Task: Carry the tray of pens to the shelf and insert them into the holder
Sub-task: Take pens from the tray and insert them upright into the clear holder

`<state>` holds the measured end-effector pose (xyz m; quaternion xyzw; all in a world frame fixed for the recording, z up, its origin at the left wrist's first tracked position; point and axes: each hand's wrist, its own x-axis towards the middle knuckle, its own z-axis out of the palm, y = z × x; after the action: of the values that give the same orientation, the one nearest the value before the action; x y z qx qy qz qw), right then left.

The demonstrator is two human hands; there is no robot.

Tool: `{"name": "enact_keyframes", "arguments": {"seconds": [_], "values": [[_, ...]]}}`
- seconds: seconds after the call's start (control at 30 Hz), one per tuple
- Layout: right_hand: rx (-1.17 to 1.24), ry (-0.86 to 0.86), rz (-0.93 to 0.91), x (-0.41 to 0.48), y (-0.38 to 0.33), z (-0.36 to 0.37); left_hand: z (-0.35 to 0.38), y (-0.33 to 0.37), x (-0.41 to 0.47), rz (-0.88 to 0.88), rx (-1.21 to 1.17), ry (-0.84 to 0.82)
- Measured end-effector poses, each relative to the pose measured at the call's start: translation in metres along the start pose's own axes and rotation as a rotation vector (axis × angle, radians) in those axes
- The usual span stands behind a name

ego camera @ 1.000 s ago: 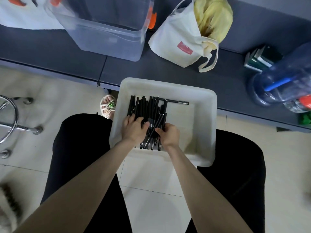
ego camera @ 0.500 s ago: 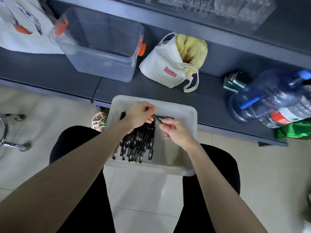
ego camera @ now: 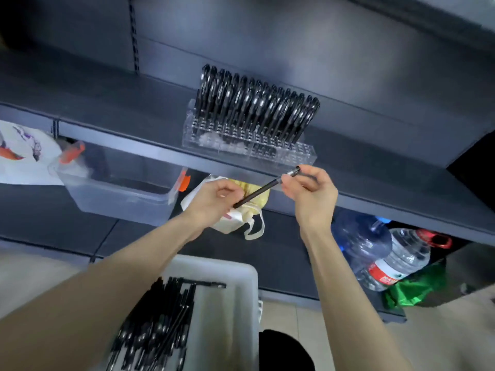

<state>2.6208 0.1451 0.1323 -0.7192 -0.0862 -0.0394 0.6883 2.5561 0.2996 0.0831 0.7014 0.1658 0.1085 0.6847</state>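
**Desk:** Starting at the far left?

**Photographer:** A clear bin (ego camera: 117,188) stands on the lower surface. Next comes the left grip (ego camera: 214,199), a bare hand with its fingers curled round the low end of one black pen (ego camera: 263,189).

**Desk:** And across?

**Photographer:** The pen slants up to the right grip (ego camera: 310,194), which pinches it just under the silver-tipped end. Both grips are closed on that one pen, held in the air just before the shelf (ego camera: 134,113) edge and below the clear holder (ego camera: 249,145). The other pens (ego camera: 155,330) lie heaped in the white tray (ego camera: 230,303) at the bottom.

**Desk:** How will it handle?

**Photographer:** Light, stiff and smooth, I'd say, and apt to slip or swing if it's pinched at the very tip. One grip on the upper barrel should steer it.

**Desk:** Any room to move?

**Photographer:** There's open air between the grips and the holder. The shelf's front lip is the edge to clear. The back rows are packed with standing pens that could be knocked. The front cells at the right look free, though blur makes that uncertain. Far right, the water bottles (ego camera: 361,245) stand well apart.
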Motion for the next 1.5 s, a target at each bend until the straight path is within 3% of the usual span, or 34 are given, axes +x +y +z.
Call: {"name": "enact_keyframes", "arguments": {"seconds": [0.07, 0.17, 0.27, 0.57, 0.87, 1.2, 1.33, 1.5], "values": [[-0.095, 0.104, -0.091, 0.023, -0.015, -0.006, -0.003, 0.015, 0.022, 0.087, 0.154, 0.141], [-0.239, 0.212, -0.223, 0.058, -0.038, -0.013, -0.011, 0.035, 0.047, 0.238, 0.444, 0.489], [-0.33, 0.27, -0.338, 0.087, -0.054, -0.016, -0.016, 0.044, 0.065, 0.251, 0.597, 0.688], [-0.547, 0.321, -0.549, 0.135, -0.061, -0.011, -0.032, 0.017, 0.102, 0.166, 0.475, 0.666], [-0.643, 0.234, -0.555, 0.148, -0.036, -0.002, -0.038, -0.005, 0.105, 0.271, 0.477, 0.72], [-0.771, 0.137, -0.425, 0.153, -0.025, 0.006, -0.038, -0.005, 0.104, 0.265, 0.501, 0.73], [-0.78, 0.133, -0.414, 0.149, -0.028, 0.005, -0.041, -0.007, 0.104, 0.23, 0.448, 0.681], [-0.76, 0.145, -0.405, 0.119, -0.026, 0.001, -0.057, -0.011, 0.092, 0.238, 0.424, 0.502]]}}
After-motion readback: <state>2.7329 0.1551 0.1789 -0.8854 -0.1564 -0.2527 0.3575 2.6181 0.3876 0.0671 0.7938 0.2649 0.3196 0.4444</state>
